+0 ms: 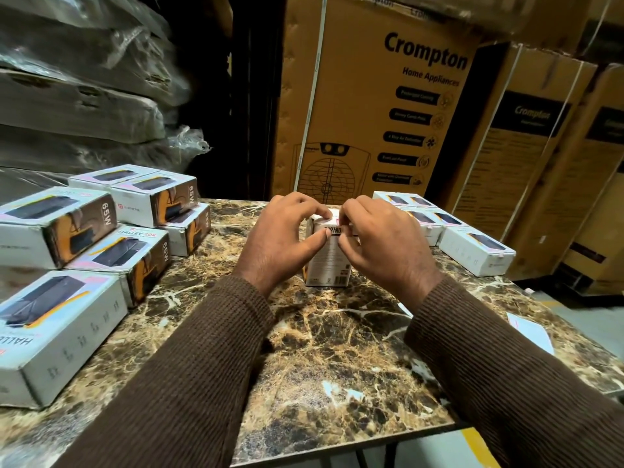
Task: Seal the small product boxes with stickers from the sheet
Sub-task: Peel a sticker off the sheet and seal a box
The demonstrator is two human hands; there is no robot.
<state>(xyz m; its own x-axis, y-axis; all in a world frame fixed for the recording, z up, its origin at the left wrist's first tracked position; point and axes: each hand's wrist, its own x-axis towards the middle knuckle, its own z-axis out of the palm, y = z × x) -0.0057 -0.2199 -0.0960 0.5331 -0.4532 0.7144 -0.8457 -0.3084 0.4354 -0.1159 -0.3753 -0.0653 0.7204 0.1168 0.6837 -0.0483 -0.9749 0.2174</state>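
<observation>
Sleeves: brown ribbed knit sleeves (202, 366) are covering both my forearms, which are reaching forward over the near edge of the table.
Table: the marbled brown tabletop (320, 349) is carrying everything described below.
Sticker sheet: a white sheet (530, 327) is lying flat near the right edge of the table, partly hidden behind my right forearm; I cannot tell what is on it.
Left hand: my left hand (280, 238) is gripping the upright box from its left side, thumb pressing on the front face, fingers curling over the top edge.
Right hand: my right hand (381, 238) is pinching narrowly at the top front edge of the same box, fingertips (342, 217) meeting just beside a small pink sticker (336, 215) there.
Box in work: the small white box (329, 261) is standing upright at the table centre, between both hands, with dark print facing me.
Left stock: white boxes (84, 238) marked 65W and HALLEY 20K are lying piled at the left, some stacked two high.
Right stock: flat white boxes (472, 246) are lying in rows at the far right, just beyond my right hand.
Background: large brown cartons (371, 96) printed Crompton Home Appliances are standing behind the table; plastic-wrapped bundles (84, 79) are stacked at far left.
</observation>
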